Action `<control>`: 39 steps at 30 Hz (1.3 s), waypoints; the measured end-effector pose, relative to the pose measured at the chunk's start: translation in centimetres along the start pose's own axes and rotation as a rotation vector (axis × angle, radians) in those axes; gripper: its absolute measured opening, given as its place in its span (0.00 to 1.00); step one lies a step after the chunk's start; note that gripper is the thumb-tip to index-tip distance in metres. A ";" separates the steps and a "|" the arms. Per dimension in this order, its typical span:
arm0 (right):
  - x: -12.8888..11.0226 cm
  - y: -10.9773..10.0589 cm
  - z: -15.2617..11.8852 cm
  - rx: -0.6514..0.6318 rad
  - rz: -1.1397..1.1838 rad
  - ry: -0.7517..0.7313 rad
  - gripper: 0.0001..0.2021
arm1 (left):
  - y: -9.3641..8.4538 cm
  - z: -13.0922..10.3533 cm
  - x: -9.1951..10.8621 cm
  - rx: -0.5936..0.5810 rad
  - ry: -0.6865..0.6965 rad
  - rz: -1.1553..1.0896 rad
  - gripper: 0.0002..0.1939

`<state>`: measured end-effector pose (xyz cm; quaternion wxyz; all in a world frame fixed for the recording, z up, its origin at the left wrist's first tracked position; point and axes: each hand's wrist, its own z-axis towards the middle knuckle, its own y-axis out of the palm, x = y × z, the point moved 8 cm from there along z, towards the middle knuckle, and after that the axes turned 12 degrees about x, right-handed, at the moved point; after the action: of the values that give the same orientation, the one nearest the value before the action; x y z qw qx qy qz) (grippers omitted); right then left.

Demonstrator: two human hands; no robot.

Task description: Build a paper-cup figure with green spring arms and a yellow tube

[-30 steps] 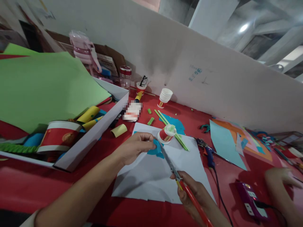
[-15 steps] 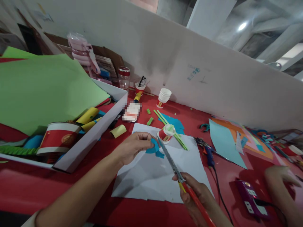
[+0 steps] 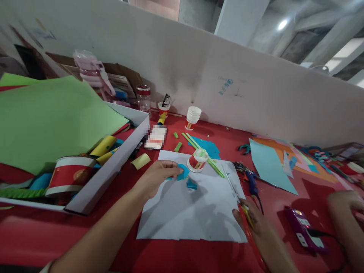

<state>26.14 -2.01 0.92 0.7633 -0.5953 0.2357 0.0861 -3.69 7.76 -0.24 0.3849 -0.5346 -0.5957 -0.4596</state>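
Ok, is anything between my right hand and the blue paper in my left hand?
Only a small blue scrap, close beside the blue paper on the side toward your right hand; it looks too low to block. The paper cup stands just beyond that path.

- My left hand (image 3: 160, 176), centre frame, pinches a blue paper piece (image 3: 183, 173)
- My right hand (image 3: 258, 222), lower right, holds scissors (image 3: 246, 224)
- Lower centre, a white sheet (image 3: 170, 218) under a red-and-white cup (image 3: 196, 162)
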 end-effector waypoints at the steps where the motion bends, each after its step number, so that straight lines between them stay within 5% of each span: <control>1: 0.0 -0.2 0.4 -0.015 -0.057 0.018 0.21 | -0.2 0.1 0.0 0.027 0.009 0.030 0.11; 9: 0.0 0.3 3.6 -0.118 -0.476 0.108 0.17 | -3.5 0.9 1.1 0.337 0.109 -0.043 0.13; 14: -1.0 -0.1 3.7 -0.185 -0.690 -0.009 0.19 | -3.9 0.8 1.6 0.335 0.097 -0.052 0.13; 19: -8.0 0.3 3.5 -0.086 -0.413 -0.235 0.19 | -3.4 1.0 0.9 0.287 0.071 -0.010 0.12; 22: -13.6 3.9 2.6 -0.187 -0.061 -0.427 0.17 | -3.3 1.4 0.7 0.266 0.061 -0.071 0.12; 25: -16.6 7.5 2.4 -0.179 -0.145 -0.524 0.22 | -3.4 1.5 0.7 0.269 0.038 -0.139 0.13; 30: -17.0 10.2 2.9 -0.231 -0.137 -0.479 0.21 | -3.2 1.4 0.9 0.259 0.030 -0.129 0.13; 35: -15.1 9.3 3.3 -0.267 0.126 -0.406 0.26 | -3.2 1.5 0.7 0.271 0.022 -0.112 0.13; 39: -12.9 7.6 4.0 -0.317 -0.066 -0.401 0.16 | -3.2 1.7 0.3 0.275 0.012 -0.096 0.12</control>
<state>12.76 5.78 1.00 0.6943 -0.6860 0.0436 0.2131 -6.85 9.42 -0.86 0.4358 -0.4446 -0.6757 -0.3948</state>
